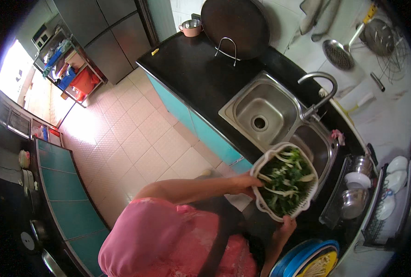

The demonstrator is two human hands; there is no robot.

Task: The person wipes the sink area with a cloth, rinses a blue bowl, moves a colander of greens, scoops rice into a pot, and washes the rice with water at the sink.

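A white plastic colander basket (304, 204) full of leafy greens (285, 187) with pale stalks is held in front of me. My left hand (246, 185) grips its rim on the left side. At the near lower edge, my right hand (286, 229) holds the rim too. The basket's far side overlaps the smaller basin (303, 140) of the stainless steel sink and hides part of it. Whether the basket's bottom rests on the counter cannot be seen.
A larger sink basin (261, 110) lies beside the small one, with a curved faucet (325, 85) behind. Metal bowls (354, 203) and a dish rack (378, 221) stand at right. Blue-rimmed plates or trays (288, 259) are near my right forearm. A large dark round pan or lid (236, 27) leans against the wall.
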